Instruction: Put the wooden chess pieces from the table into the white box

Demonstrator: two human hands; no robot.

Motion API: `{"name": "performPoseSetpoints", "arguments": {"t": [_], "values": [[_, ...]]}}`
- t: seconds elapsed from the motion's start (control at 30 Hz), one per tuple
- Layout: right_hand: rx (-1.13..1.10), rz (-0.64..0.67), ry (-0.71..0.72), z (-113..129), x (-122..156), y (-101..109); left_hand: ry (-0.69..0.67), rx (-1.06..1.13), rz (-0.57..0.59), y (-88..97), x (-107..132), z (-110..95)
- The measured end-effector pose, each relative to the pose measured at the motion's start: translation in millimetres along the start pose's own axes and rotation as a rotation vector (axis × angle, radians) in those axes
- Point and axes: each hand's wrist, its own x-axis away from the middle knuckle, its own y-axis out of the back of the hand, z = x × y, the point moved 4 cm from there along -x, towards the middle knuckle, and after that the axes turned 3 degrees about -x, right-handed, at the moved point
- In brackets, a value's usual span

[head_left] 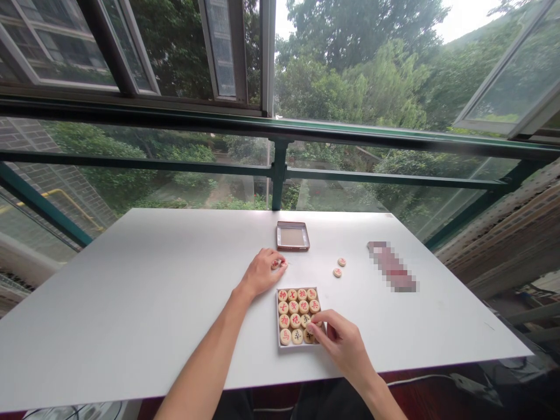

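A shallow square box (277, 326) stands near the front of the white table, filled with rows of round wooden xiangqi pieces (295, 321), most with red characters and a few with black. Over the box's right side, my right hand (345, 341) pinches thumb and forefinger on a xiangqi piece, partly hidden by the fingertips. My left hand (262, 273) rests on the table beyond the box, its fingers curled around red-lettered xiangqi pieces (275, 265). Two more red pieces lie loose to the right, a nearer one (337, 272) and a farther one (342, 262).
Behind my left hand lies a box lid (292, 249), its inside facing up. A blurred reddish object (391, 267) sits on the right of the white table (153, 303). Past the table's far edge runs a green railing (278, 181) with glass and open windows.
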Motion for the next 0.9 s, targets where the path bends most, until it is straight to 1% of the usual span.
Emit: {"name": "performPoseSetpoints", "arguments": {"t": [0.1,0.27,0.43,0.5,0.9], "values": [[0.041,-0.028,0.068,1.8,0.1,-0.9,-0.001,-0.006,0.005,-0.7,-0.2,0.3],[0.066,-0.036,0.103,7.4,3.7,1.3,-0.001,-0.008,0.014,-1.5,0.4,1.5],[0.113,-0.025,0.248,22.3,8.5,5.4,-0.003,-0.014,0.017,-1.5,1.0,2.9],[0.142,-0.015,0.278,25.4,8.9,5.2,-0.005,-0.013,0.015,-1.3,1.0,3.0],[0.242,-0.016,0.285,25.0,7.4,2.8,0.004,-0.010,0.010,-0.4,0.9,0.9]]}}
